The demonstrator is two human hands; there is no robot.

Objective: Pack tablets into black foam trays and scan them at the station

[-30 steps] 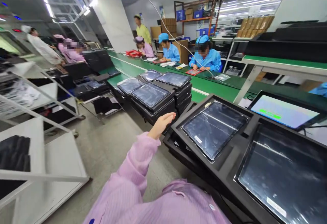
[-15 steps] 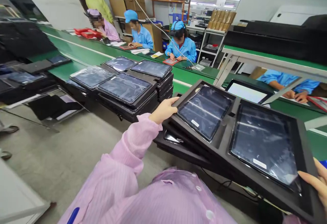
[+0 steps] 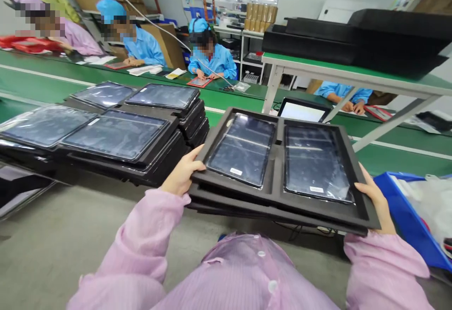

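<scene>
In front of the pale-pink buttoned smock (image 3: 243,272), the left hand (image 3: 181,171) and right hand (image 3: 378,201) grasp opposite ends of a black rectangular foam tray (image 3: 278,171). It is already filled with two flat, dark, film-covered tablets (image 3: 316,164); letting go is not yet done. Whether it rests fully on the black lower tray (image 3: 233,200), I cannot tell. At left, stacked black trays (image 3: 167,159) carry four more.

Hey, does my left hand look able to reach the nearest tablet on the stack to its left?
Likely yes, once your left hand lets go of the black tray it grips. The tablet lies on top, close by, with nothing visible blocking the way.
</scene>
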